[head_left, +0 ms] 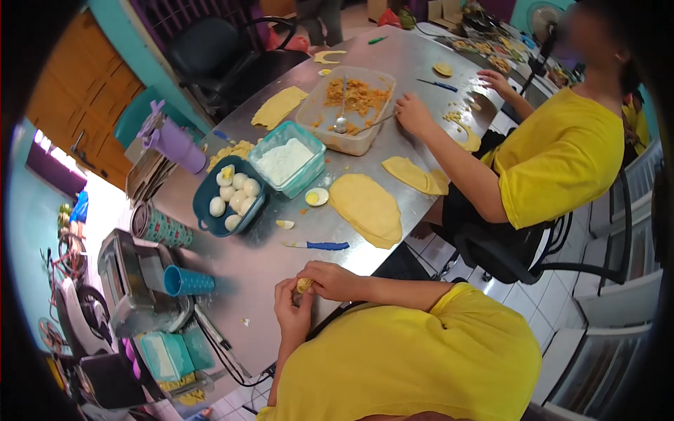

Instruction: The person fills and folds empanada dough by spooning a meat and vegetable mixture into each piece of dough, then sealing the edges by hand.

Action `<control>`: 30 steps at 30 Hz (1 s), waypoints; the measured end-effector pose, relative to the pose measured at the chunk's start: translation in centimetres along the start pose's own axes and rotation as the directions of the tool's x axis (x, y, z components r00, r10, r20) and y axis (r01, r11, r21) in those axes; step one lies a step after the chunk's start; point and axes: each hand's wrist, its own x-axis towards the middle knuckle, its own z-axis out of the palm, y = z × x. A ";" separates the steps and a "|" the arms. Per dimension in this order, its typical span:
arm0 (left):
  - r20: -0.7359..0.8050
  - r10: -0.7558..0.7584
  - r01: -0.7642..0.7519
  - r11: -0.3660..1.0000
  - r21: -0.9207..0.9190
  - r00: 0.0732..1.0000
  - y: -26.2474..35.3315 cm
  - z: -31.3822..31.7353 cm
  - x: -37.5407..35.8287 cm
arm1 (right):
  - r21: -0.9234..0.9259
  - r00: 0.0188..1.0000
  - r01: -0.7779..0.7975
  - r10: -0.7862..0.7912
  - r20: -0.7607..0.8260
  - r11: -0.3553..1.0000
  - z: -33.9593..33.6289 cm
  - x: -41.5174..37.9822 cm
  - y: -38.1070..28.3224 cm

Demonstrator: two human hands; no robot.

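Note:
At the near table edge, my left hand and my right hand meet around a small piece of yellow dough. Fingers of both are closed on it, so much of it is hidden. Just beyond them lies a knife with a blue handle. Past the knife is a flat sheet of dough. Beside that sheet sit a halved boiled egg and a smaller egg wedge. A dark blue basket holds several peeled boiled eggs.
A teal tub of flour stands beside a clear container of orange filling with a spoon. Left are a blue cup, a purple tumbler and a metal appliance. A co-worker in yellow sits at the right, hands over the table.

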 end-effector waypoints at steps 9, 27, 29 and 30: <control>-0.250 -0.087 0.088 0.996 -0.009 0.964 -2.2 1.4 -0.2 | 0.074 0.993 0.060 -0.067 0.099 0.996 -0.8 0.1 0.2; -0.146 -0.214 0.197 0.973 -0.124 0.966 -1.3 2.0 0.1 | 0.010 0.991 -0.086 0.084 0.105 0.996 -0.9 1.0 -0.3; -0.033 -0.081 0.083 0.994 0.071 0.996 -0.3 1.3 0.6 | -0.027 0.975 -0.124 0.127 0.181 0.992 -0.5 0.6 -0.1; -0.023 -0.074 0.075 0.995 0.062 0.997 0.0 1.1 0.9 | -0.040 0.976 -0.129 0.134 0.173 0.991 -1.1 0.6 -0.8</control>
